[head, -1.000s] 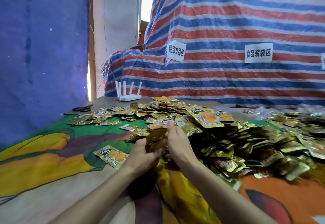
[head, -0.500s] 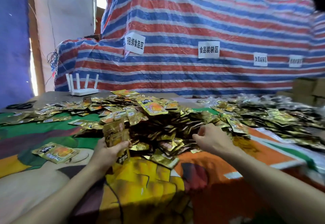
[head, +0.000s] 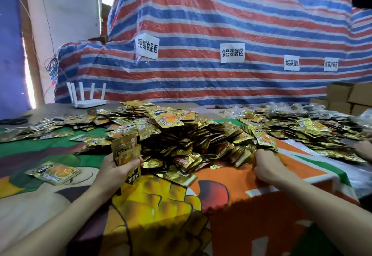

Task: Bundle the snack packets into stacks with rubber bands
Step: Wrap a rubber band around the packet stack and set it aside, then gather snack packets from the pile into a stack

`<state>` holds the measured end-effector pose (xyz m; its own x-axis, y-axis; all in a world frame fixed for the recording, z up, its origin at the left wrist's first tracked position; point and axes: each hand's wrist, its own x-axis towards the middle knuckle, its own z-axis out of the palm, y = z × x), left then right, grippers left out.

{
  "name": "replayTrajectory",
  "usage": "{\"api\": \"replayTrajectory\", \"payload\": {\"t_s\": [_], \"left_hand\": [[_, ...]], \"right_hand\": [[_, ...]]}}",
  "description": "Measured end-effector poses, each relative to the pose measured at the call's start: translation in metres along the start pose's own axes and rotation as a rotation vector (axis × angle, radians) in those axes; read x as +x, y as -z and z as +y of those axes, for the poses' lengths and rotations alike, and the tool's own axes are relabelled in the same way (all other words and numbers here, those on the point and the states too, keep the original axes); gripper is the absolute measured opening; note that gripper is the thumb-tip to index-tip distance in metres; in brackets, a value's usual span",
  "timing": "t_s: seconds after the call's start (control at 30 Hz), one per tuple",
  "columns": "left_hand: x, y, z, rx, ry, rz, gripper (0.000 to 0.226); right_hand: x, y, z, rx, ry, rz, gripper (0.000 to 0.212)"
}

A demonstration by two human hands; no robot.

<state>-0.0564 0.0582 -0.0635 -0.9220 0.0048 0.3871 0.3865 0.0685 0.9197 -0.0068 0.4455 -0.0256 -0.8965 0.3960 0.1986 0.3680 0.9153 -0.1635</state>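
In the lower left-centre of the frame, a small stack of gold snack packets (head: 125,152) stands upright in the left hand (head: 114,169), whose fingers (head: 133,162) and thumb wrap round its lower half, so that the top packets fan out a little above the grip. Just behind and to the right of this stack rises the big loose pile of packets (head: 181,135), a gold and orange heap that fills the middle of the table (head: 241,205). The right hand (head: 265,167) lies at the pile's right-hand foot with its back to the camera. Its fingers curl in against the packets, and their tips are hidden, so I cannot tell whether they grip anything. One single packet (head: 53,172) lies flat by itself at the left, apart from the pile. A second heap of packets (head: 302,127) spreads toward the right edge, where part of another hand (head: 364,149) shows. A bright printed cloth in green, yellow and orange covers the table. At the far left of the table stands a white router (head: 88,102) with upright antennas. Behind everything hangs a red, white and blue striped tarp (head: 221,24) with white paper signs (head: 232,52) fixed to it, and cardboard boxes (head: 342,98) are stacked at the right.
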Motion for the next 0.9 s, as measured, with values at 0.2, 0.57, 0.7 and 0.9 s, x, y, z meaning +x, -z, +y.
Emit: {"api": "replayTrajectory", "payload": {"t_s": [0.2,0.57,0.7,0.9], "left_hand": [[-0.001,0.002,-0.001,-0.002,0.012,-0.019,0.009],[-0.001,0.004,0.001,-0.040,0.051,-0.028,0.009],[0.000,0.005,0.002,-0.140,0.086,-0.003,0.023],[0.005,0.013,0.000,-0.338,0.167,-0.009,0.020]], "right_hand": [[0.002,0.004,-0.008,0.021,-0.081,-0.014,0.017],[-0.004,0.014,-0.018,0.062,0.018,0.234,0.013],[-0.011,0.022,-0.058,0.337,0.184,0.313,0.031],[-0.030,0.013,-0.154,0.793,0.472,0.262,0.027]]}}
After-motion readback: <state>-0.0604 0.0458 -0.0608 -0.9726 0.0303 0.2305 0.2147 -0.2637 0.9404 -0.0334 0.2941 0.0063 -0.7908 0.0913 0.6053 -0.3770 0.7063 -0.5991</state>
